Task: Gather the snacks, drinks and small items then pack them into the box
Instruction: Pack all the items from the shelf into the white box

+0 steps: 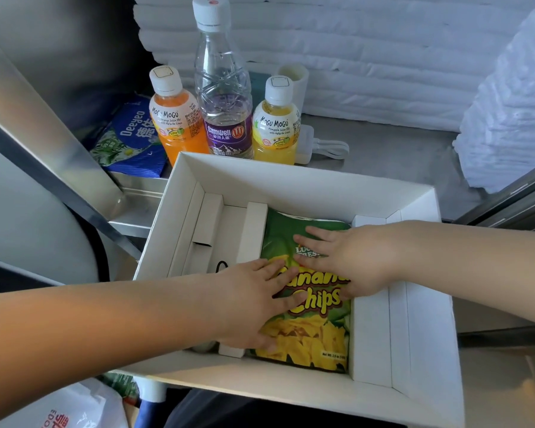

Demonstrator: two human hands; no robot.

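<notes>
Hands both lie flat on a green banana chips bag [309,341] in the middle compartment of a white box [291,177]. Left hand [254,301] presses the bag's left side, fingers [286,297] straight and slightly spread. Right hand [355,257] presses the upper right part, fingers [317,233] straight and spread, gripping nothing. Box stands in front of the counter [399,143]. Just behind its far wall, near the counter's left edge, stand an orange juice bottle [176,125], a clear water bottle [223,97] and a pineapple juice bottle [275,131], close together. Blue tissue pack [133,140] lies left of them, white charger [309,143] right of them.
</notes>
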